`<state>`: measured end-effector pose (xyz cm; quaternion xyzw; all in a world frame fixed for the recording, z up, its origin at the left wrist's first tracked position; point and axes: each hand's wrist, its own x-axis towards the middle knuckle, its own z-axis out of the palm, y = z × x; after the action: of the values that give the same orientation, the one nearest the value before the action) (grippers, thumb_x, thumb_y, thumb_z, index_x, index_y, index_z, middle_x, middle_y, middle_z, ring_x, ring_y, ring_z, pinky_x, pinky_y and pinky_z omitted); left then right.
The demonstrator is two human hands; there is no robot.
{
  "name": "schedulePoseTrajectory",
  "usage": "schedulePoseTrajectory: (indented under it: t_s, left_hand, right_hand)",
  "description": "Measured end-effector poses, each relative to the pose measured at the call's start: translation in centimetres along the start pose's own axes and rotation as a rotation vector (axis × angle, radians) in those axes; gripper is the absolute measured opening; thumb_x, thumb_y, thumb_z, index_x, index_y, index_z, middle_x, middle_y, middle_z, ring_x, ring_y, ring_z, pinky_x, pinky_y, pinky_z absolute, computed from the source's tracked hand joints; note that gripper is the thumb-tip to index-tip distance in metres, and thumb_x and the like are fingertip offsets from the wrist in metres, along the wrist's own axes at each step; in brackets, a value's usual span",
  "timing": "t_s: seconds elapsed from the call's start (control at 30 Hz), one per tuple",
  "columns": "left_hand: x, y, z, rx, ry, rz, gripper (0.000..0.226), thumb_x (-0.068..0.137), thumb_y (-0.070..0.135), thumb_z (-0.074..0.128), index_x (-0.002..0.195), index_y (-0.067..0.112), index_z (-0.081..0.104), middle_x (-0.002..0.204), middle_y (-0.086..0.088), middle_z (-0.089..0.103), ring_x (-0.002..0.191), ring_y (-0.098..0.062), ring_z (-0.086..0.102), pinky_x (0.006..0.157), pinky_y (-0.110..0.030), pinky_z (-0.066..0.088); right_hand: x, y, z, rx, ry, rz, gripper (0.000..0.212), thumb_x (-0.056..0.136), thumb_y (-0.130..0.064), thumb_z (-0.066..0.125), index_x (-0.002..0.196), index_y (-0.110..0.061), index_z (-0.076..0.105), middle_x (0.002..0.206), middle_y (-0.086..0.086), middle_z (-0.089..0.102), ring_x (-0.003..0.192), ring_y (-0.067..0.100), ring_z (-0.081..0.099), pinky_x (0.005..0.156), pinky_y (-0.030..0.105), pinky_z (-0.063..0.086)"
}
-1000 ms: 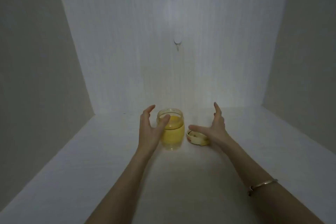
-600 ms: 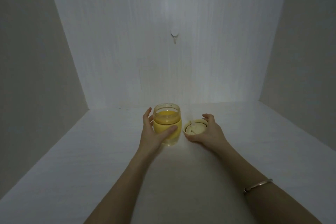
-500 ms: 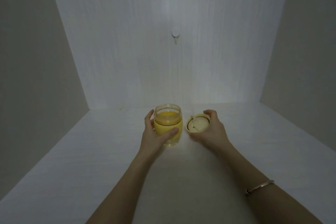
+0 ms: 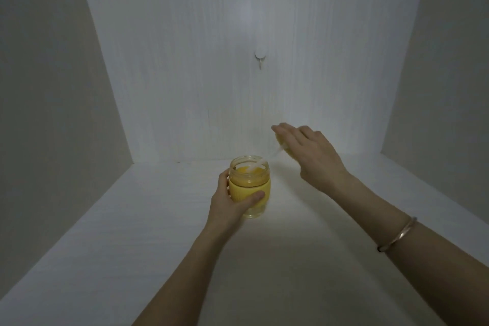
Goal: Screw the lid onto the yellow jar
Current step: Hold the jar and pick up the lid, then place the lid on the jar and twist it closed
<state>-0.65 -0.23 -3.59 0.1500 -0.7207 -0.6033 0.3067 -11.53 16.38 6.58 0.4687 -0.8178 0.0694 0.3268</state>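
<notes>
The yellow jar (image 4: 250, 188) stands upright on the white surface, its mouth uncovered. My left hand (image 4: 230, 201) wraps around its left side, thumb across the front. My right hand (image 4: 309, 156) is raised above and to the right of the jar, holding the yellow lid (image 4: 281, 147), mostly hidden behind my fingers. A pale straw-like piece (image 4: 260, 164) hangs from the lid and its lower end reaches into the jar's mouth.
White walls enclose the white surface (image 4: 158, 233) at the back and on both sides. A small white hook (image 4: 260, 57) is fixed on the back wall above the jar. A metal bracelet (image 4: 397, 234) sits on my right wrist.
My left hand closed around the jar. My right hand picked the lid off the surface beside the jar and lifted it up over the jar's right side.
</notes>
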Motion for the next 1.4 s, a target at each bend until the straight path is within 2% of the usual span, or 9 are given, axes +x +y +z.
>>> schedulePoseTrajectory:
  t_s: [0.1,0.27,0.37,0.5,0.67,0.87,1.03,1.2,1.4]
  left_hand:
    - [0.0,-0.1,0.0,0.008,-0.004,0.005,0.075,0.049,0.049,0.088,0.112,0.055,0.049,0.112,0.019,0.064,0.098,0.000,0.063,0.086,-0.041,0.057]
    - [-0.1,0.1,0.0,0.041,-0.013,0.040,0.087,0.052,0.052,0.086,0.127,0.042,0.044,0.118,0.018,0.060,0.105,-0.009,0.061,0.085,-0.040,0.056]
    - [-0.1,0.2,-0.1,0.083,-0.023,0.063,0.086,0.055,0.056,0.083,0.128,0.044,0.039,0.115,0.023,0.056,0.101,-0.001,0.058,0.074,-0.026,0.054]
    - [-0.2,0.5,0.0,0.101,-0.007,0.057,0.071,0.055,0.054,0.081,0.111,0.053,0.037,0.105,0.025,0.056,0.090,0.008,0.057,0.061,-0.013,0.047]
    - [-0.2,0.5,-0.1,0.070,-0.020,0.067,0.080,0.063,0.043,0.085,0.125,0.042,0.035,0.108,0.027,0.053,0.093,0.009,0.054,0.059,-0.007,0.048]
    - [0.0,-0.1,0.0,-0.009,-0.022,0.052,0.088,0.051,0.051,0.085,0.127,0.037,0.045,0.118,0.013,0.062,0.105,-0.012,0.062,0.084,-0.041,0.057]
    - [0.0,-0.1,-0.1,-0.014,-0.043,0.048,0.088,0.051,0.053,0.085,0.127,0.041,0.043,0.118,0.014,0.061,0.105,-0.010,0.062,0.081,-0.036,0.058]
    - [0.0,0.1,-0.2,-0.029,-0.042,0.032,0.085,0.051,0.049,0.086,0.124,0.043,0.044,0.115,0.014,0.062,0.100,-0.008,0.063,0.073,-0.031,0.058]
    - [0.1,0.2,-0.3,-0.019,-0.053,0.025,0.086,0.049,0.053,0.085,0.123,0.041,0.043,0.112,0.017,0.060,0.096,-0.006,0.062,0.062,-0.020,0.055]
  right_hand:
    - [1.3,-0.8,-1.3,-0.128,-0.042,-0.200,0.095,0.064,0.020,0.045,0.147,-0.017,0.015,0.149,0.005,0.033,0.111,0.028,0.043,0.085,0.035,0.035]
    - [2.8,-2.8,-1.9,-0.194,-0.081,-0.511,0.083,0.076,0.014,0.043,0.146,-0.023,0.018,0.145,0.004,0.038,0.108,0.026,0.044,0.083,0.033,0.034]
    - [3.2,-4.0,-1.4,-0.280,-0.130,-0.626,0.078,0.083,0.002,0.053,0.144,-0.027,0.015,0.146,0.003,0.034,0.114,0.024,0.041,0.086,0.032,0.034]
    - [3.2,-5.3,-0.8,-0.374,-0.167,-0.719,0.079,0.083,-0.010,0.059,0.143,-0.028,0.012,0.143,0.004,0.035,0.113,0.025,0.042,0.086,0.033,0.035]
    - [3.1,-4.6,-0.2,-0.339,-0.139,-0.735,0.089,0.083,-0.002,0.056,0.146,-0.032,0.000,0.154,0.006,0.022,0.121,0.026,0.039,0.092,0.034,0.035]
    - [2.8,-2.8,-0.7,0.197,-0.225,-0.276,0.102,0.070,0.005,0.059,0.145,-0.039,0.004,0.156,0.004,0.016,0.135,0.029,0.026,0.101,0.045,0.031]
    - [3.8,-2.3,-0.6,0.974,-0.579,0.205,0.093,0.076,-0.029,0.071,0.144,-0.039,0.010,0.154,0.007,0.016,0.137,0.026,0.024,0.102,0.038,0.031]
    - [4.6,-3.3,0.2,0.928,-0.500,0.198,0.072,0.072,-0.031,0.074,0.135,-0.028,0.041,0.132,-0.003,0.045,0.120,0.019,0.045,0.086,0.026,0.041]
    - [6.4,-3.5,-0.3,0.871,-0.588,0.150,0.070,0.065,-0.024,0.076,0.129,-0.028,0.050,0.126,-0.006,0.048,0.112,0.015,0.047,0.083,0.027,0.045]
